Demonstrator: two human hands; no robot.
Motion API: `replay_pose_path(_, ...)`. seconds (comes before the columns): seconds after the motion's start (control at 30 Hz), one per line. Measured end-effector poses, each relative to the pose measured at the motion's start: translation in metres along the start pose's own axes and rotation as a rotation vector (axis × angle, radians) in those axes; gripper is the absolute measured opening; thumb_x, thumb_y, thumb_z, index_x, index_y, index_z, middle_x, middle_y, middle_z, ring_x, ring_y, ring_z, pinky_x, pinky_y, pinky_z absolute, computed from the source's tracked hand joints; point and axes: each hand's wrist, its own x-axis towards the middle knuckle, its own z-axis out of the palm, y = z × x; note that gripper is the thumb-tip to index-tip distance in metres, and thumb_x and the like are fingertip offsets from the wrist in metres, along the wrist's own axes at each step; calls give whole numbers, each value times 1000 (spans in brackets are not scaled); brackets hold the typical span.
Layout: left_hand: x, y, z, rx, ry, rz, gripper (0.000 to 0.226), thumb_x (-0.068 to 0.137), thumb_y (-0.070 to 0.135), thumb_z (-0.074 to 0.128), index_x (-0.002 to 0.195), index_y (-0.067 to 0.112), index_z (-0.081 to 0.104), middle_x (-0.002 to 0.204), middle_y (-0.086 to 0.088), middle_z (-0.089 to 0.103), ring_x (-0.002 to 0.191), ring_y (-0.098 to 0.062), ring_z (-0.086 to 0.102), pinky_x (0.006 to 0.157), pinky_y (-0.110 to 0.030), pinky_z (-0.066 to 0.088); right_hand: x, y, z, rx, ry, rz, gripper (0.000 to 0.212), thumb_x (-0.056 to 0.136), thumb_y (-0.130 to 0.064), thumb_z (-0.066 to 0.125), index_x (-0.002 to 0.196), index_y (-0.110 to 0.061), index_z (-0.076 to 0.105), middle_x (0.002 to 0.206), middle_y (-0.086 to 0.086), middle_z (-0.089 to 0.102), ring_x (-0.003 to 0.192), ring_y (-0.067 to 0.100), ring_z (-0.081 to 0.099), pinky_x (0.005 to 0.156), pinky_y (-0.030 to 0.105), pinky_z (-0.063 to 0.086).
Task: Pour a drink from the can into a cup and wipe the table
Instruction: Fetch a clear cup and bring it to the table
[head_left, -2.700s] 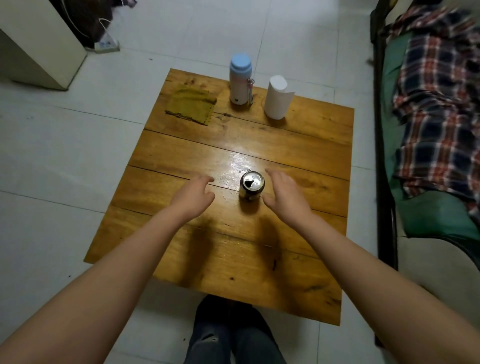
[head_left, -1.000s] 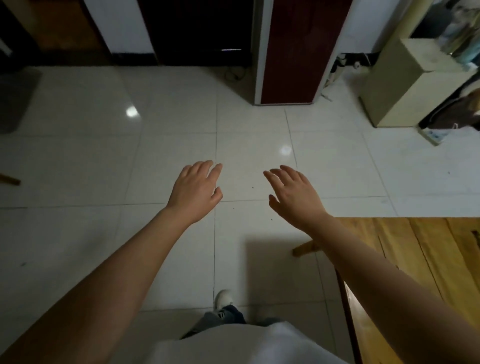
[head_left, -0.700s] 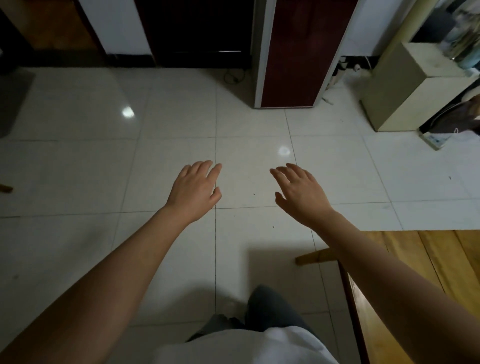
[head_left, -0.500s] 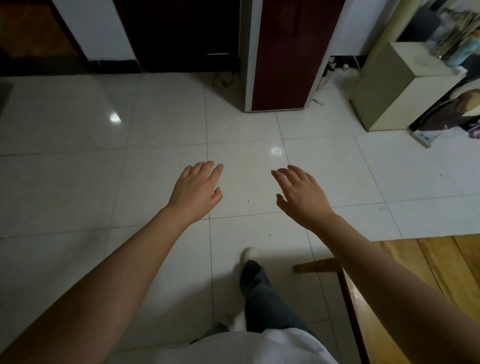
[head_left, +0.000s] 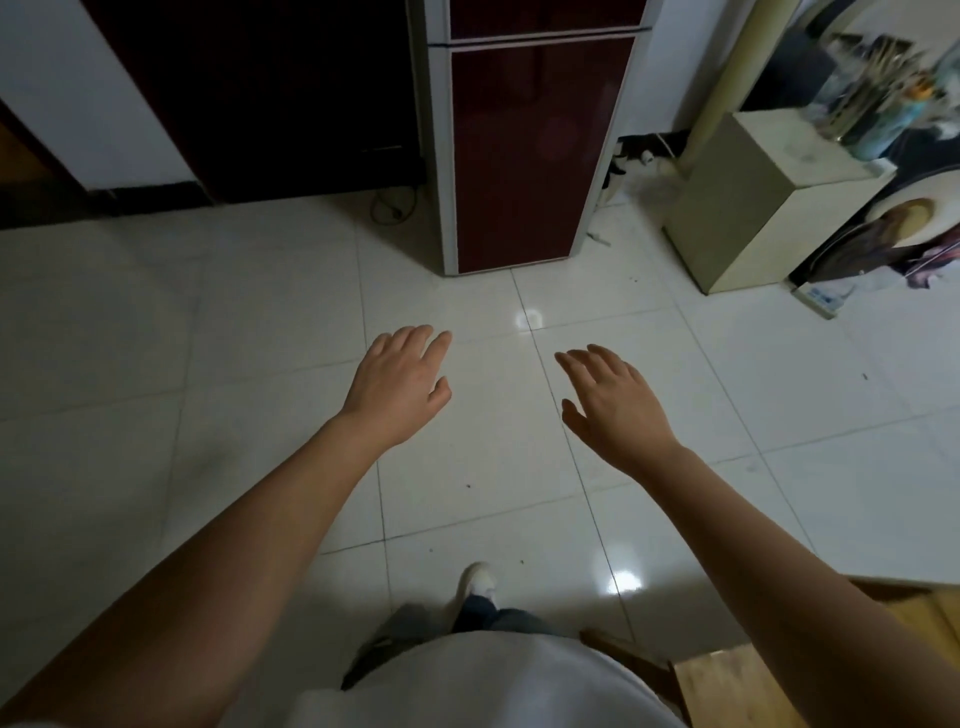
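— What are the hands doing, from where you stand?

— Both are empty. The left hand (head_left: 397, 387) and the right hand (head_left: 613, 408) are stretched out over the white floor tiles (head_left: 260, 364), fingers straight and loosely spread, holding nothing.

— And the can and cup?

— Neither is in sight. Only a corner of the wooden table (head_left: 737, 691) shows, low on the right, behind the right arm. Ahead stands a dark red fridge (head_left: 530, 150), with a cream box (head_left: 753, 197) to its right.

— How would the can handle?

— My guess: light, thin-walled, easily dented, maybe slick. I'd hold it round the middle, gently.

— The count?

— Two hands, one table corner, one fridge, one box, one shoe (head_left: 475, 579). No cans, cups or cloths visible.
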Motion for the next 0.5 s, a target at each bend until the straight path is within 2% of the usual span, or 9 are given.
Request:
replay_pose_path(0.23,112,-7,-9,-23,-8,56,55,94,27,39,145,12,25,149,-11,32,136,-25,29,112,-37,20,82,50,-12,33,-19,50,58,88,-25,56,140,-10,35,140,11,44,133,30,35,107,40,31)
replay_pose_path(0.5,263,-19,-11,3,-10,186,55,93,28,40,144,11,27,145,-11,36,134,-25,31,111,-37,23,188,109,-9,10,-32,175,59,90,-29,52,142,-14,29,145,8,38,137,27,28,110,37,26)
